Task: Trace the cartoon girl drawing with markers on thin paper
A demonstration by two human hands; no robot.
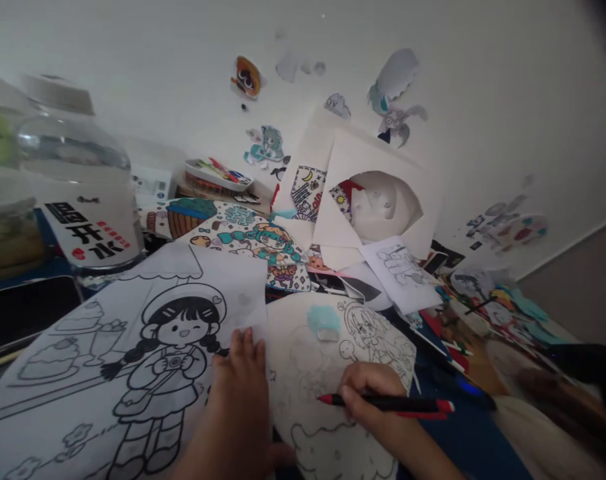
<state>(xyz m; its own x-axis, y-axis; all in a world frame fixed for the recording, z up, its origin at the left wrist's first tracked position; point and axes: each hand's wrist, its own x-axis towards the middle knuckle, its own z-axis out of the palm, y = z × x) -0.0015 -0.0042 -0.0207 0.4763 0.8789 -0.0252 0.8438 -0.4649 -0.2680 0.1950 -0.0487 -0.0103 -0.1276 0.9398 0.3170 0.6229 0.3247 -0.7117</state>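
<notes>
My left hand (237, 400) lies flat with its fingers apart on the right part of a large line drawing (177, 360) of a girl in a beret. In my right hand (375, 393) is a black and red pen (403, 403), its red tip pointing left, low over a cream sheet (303, 373). Faint sketch lines, a small chibi figure and a scalloped outline show on that sheet. A light blue patch (323, 320) is near its top, with a small pale block (328, 335) at the patch's lower edge. Whether the tip touches the paper, I cannot tell.
A large clear bottle (83, 180) and a dark phone (27, 313) are on the left. Behind the sheets are coloured drawings (263, 240), a tray of pens (217, 175) and a cut white card (333, 227). Cutouts (497, 307) pile up at right.
</notes>
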